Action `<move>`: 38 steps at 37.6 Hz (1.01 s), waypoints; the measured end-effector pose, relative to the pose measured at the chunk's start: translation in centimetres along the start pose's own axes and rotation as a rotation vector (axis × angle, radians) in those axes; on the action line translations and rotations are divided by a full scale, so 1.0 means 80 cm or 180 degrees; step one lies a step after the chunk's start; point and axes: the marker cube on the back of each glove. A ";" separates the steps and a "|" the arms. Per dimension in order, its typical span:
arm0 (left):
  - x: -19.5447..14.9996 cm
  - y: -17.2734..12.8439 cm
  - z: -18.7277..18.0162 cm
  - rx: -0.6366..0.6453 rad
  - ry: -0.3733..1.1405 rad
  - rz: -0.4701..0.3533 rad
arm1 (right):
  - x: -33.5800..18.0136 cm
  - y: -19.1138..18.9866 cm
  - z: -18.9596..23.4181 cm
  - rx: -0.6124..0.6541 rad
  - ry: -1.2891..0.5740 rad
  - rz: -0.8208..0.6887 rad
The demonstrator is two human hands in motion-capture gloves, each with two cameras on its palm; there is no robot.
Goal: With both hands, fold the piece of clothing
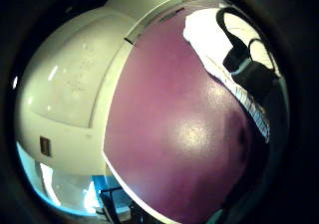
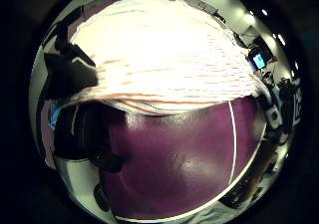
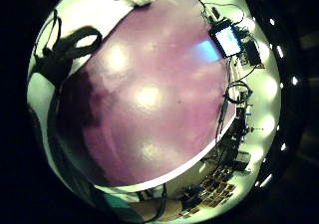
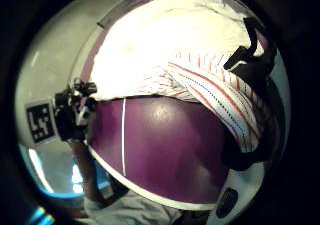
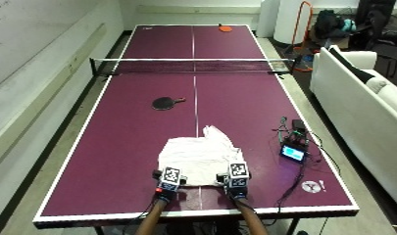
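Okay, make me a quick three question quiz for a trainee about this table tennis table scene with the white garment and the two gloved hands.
1. True or false: the white garment lies on the far side of the net from the person.
2. Which lies on the table between the garment and the net? A) a black paddle B) a ball C) a bottle
3. Fill in: the small device with the lit screen sits beside the person's ____ hand.

Key
1. False: it lies on the near half, at the left hand and right hand.
2. A, the black paddle.
3. right
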 end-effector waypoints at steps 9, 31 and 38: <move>-0.045 0.016 -0.037 0.0442 -0.0408 0.0140 | 0.029 -0.027 0.001 -0.0140 -0.0406 -0.0662; -0.075 -0.071 -0.147 -0.0066 -0.0760 -0.0328 | -0.061 -0.203 -0.161 0.0227 -0.0007 -0.0205; -0.070 -0.076 -0.124 -0.0147 -0.0323 -0.0454 | -0.049 -0.226 -0.137 0.0208 -0.0065 0.0611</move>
